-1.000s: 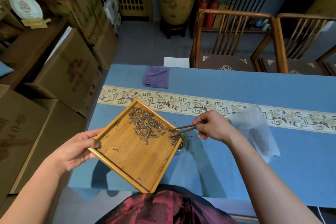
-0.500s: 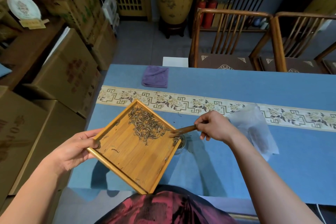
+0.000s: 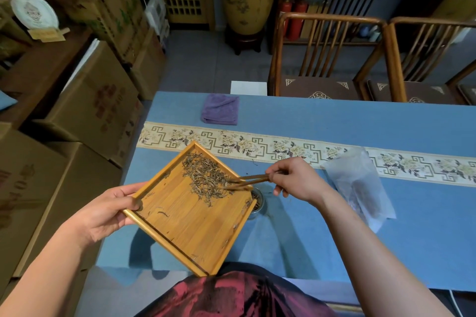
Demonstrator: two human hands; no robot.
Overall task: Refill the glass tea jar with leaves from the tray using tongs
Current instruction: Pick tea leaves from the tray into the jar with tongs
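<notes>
Here I'm mid-transfer: my left hand grips the tray tilted over the bench, my right hand pinches the tongs at the leaves, and next I must drag them over the tray's corner into the jar just beneath.

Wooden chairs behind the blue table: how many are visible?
2 for certain: one brown wooden chair behind the table's middle, a second wooden chair to its right. A cushion corner at the right edge may belong to a third, mostly out of frame.
</notes>
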